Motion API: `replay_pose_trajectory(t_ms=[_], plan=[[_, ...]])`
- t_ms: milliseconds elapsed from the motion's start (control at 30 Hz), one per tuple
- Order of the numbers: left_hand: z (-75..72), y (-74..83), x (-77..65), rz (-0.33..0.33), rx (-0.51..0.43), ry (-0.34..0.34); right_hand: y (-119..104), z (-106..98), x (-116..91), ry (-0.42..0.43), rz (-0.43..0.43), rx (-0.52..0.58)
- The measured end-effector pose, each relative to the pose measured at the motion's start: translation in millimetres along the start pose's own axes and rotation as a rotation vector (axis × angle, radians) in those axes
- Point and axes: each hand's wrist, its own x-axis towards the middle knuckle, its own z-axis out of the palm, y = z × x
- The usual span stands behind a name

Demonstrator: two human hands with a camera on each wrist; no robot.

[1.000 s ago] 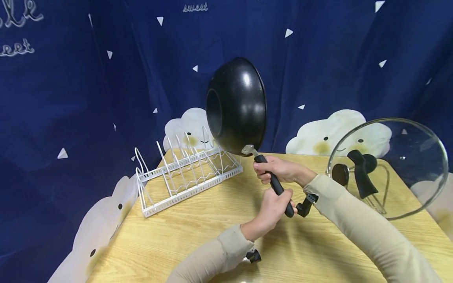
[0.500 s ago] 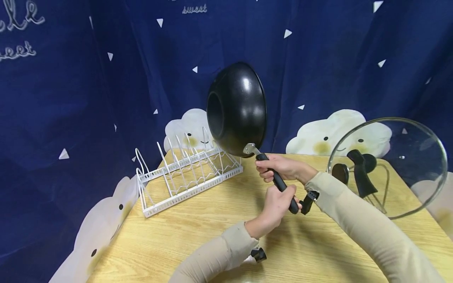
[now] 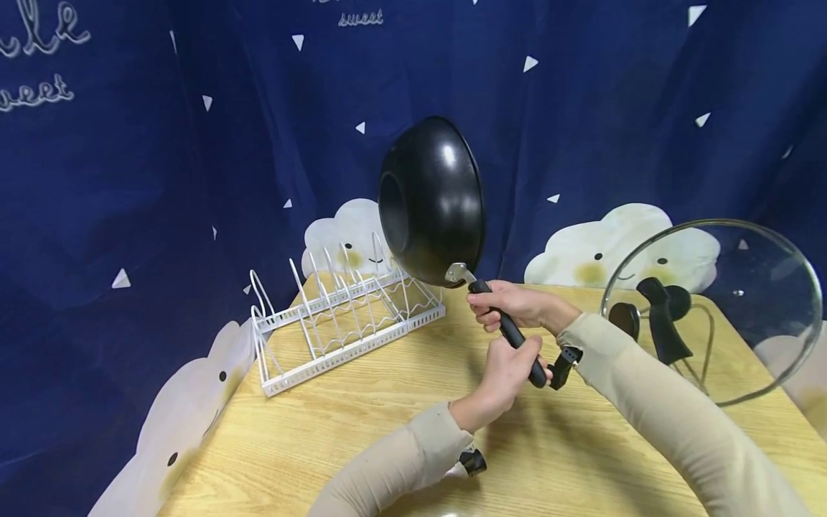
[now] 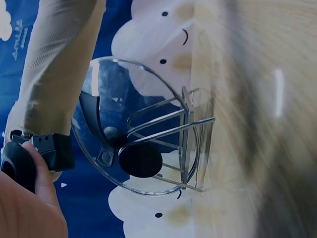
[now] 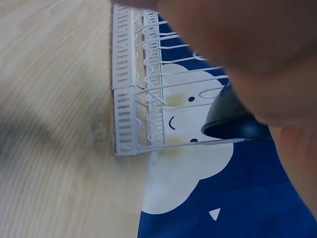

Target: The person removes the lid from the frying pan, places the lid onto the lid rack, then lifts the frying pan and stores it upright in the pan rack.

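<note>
A deep black wok (image 3: 433, 201) is held up in the air in the head view, tilted on its side with its underside facing left. Its black handle (image 3: 513, 334) slants down to the right. My right hand (image 3: 517, 305) grips the handle close to the metal joint, while my left hand (image 3: 500, 377) grips it near its free end. Behind and below the wok stands a white wire rack (image 3: 349, 345) with upright dividers. In the right wrist view, the wok's rim (image 5: 233, 121) shows beside the rack's wires; whether they touch I cannot tell.
On the right of the wooden table (image 3: 388, 431), a round glass lid (image 3: 769, 380) with a black handle leans upright in a metal stand (image 4: 185, 144). A dark blue curtain (image 3: 581, 129) with clouds hangs behind the table.
Over the last second the wok has dipped slightly, and both hands have shifted a little to the right with the handle. Since half a second ago hardly anything has moved.
</note>
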Motion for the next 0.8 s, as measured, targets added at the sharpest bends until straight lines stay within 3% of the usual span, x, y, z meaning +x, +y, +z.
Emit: replay_pose_trajectory(t_ms=[233, 367, 533, 667, 800], plan=[[-1.3, 0.6, 4.7, -0.013, 0.010, 0.002, -0.3, -2.6, 3.6, 0.021, 0.008, -0.013], [0.1, 2.4, 6.2, -0.065, 0.020, 0.015, 0.4, -8.0, 3.6, 0.002, 0.032, 0.012], [1.3, 2.4, 9.4, -0.138, -0.045, 0.028, 6.6, -15.3, 6.4, 0.005, 0.061, 0.017], [0.3, -4.2, 8.8, -0.204, -0.122, 0.039, 20.2, -18.3, 8.8, 0.029, 0.105, 0.015], [-4.3, -13.8, 5.7, -0.260, -0.121, 0.063, 34.4, -18.3, 12.2, 0.044, 0.129, 0.018]])
